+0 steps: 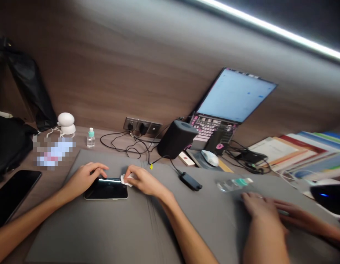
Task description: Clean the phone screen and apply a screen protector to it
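Note:
A dark smartphone lies flat on the grey desk mat, its screen facing up with a bright reflection along the far edge. My left hand rests at its far left corner, fingers stretched out over the edge. At the phone's right end, my right hand pinches a crumpled white tissue between thumb and fingers. The tissue touches the far right corner of the phone.
Another person's hands are on the mat at right, beside a clear bottle lying down. A black adapter, black speaker, laptop, mouse, upright bottle, white camera and large phone surround my hands.

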Action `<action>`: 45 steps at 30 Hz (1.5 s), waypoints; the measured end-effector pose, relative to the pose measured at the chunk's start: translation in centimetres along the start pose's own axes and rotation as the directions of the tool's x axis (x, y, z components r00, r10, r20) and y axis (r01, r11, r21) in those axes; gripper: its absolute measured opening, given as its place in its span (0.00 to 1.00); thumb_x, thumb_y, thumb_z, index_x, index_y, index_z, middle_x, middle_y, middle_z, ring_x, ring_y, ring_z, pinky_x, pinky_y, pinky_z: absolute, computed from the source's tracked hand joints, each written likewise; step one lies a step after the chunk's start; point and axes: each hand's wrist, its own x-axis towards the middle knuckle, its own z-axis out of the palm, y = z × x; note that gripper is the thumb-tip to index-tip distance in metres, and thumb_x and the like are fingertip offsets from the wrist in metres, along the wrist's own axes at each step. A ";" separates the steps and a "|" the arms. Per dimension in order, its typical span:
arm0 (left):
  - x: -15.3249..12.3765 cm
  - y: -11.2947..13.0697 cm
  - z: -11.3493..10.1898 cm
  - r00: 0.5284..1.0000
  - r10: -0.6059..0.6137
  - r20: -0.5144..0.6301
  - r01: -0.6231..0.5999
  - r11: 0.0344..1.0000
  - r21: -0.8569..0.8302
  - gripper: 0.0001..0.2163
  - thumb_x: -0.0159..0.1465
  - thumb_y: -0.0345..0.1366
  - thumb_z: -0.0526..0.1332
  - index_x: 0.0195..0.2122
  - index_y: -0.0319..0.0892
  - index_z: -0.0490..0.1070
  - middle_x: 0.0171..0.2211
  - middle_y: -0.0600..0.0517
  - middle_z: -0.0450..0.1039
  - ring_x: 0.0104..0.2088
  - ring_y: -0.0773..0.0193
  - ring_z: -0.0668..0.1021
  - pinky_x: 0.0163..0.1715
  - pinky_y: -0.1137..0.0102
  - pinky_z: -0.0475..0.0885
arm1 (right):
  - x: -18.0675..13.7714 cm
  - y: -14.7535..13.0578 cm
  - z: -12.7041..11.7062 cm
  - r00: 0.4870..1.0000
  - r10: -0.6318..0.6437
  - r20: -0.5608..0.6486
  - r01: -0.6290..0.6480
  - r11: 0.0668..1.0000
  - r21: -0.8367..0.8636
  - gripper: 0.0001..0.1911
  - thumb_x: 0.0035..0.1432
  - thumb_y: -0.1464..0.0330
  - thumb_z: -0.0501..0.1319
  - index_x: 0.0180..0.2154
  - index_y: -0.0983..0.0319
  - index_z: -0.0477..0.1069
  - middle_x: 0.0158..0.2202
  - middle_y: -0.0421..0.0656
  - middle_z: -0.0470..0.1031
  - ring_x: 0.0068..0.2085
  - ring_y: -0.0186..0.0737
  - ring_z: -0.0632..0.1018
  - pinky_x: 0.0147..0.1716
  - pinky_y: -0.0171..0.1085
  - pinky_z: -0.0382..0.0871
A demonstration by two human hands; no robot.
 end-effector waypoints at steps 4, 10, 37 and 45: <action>0.2 -0.2 -0.1 1.000 0.003 0.006 -0.003 1.000 0.015 0.18 0.71 0.47 0.51 0.46 0.51 0.81 0.39 0.54 0.86 0.51 0.52 0.80 0.56 0.59 0.69 | 0.1 -0.5 0.5 0.999 -0.005 -0.040 0.002 0.997 -0.073 0.10 0.64 0.80 0.60 0.38 0.59 0.73 0.41 0.40 0.76 0.42 0.39 0.75 0.43 0.34 0.63; 0.2 0.5 -0.5 1.000 -0.020 0.018 0.020 1.000 0.021 0.18 0.71 0.47 0.50 0.47 0.50 0.80 0.40 0.54 0.86 0.49 0.53 0.81 0.54 0.61 0.70 | -0.3 -0.9 -0.2 0.999 -0.034 -0.014 0.032 0.992 -0.119 0.09 0.67 0.78 0.61 0.40 0.58 0.74 0.42 0.41 0.76 0.41 0.39 0.76 0.41 0.33 0.62; 0.1 -0.4 0.6 0.988 0.035 -0.148 -0.055 0.990 -0.129 0.19 0.76 0.44 0.49 0.51 0.45 0.78 0.54 0.47 0.77 0.56 0.55 0.76 0.60 0.60 0.71 | 2.4 -3.9 4.4 0.974 -0.225 -0.031 0.186 0.870 -0.457 0.08 0.72 0.77 0.57 0.41 0.61 0.74 0.41 0.45 0.76 0.42 0.43 0.74 0.44 0.38 0.66; 0.5 0.0 0.3 0.966 -0.143 -0.214 0.058 0.931 -0.359 0.21 0.74 0.48 0.49 0.48 0.43 0.79 0.53 0.44 0.78 0.57 0.53 0.77 0.52 0.62 0.77 | 0.9 -3.5 2.8 0.991 -0.128 -0.040 0.095 0.881 -0.463 0.11 0.68 0.80 0.59 0.37 0.60 0.75 0.39 0.45 0.77 0.40 0.44 0.74 0.40 0.39 0.64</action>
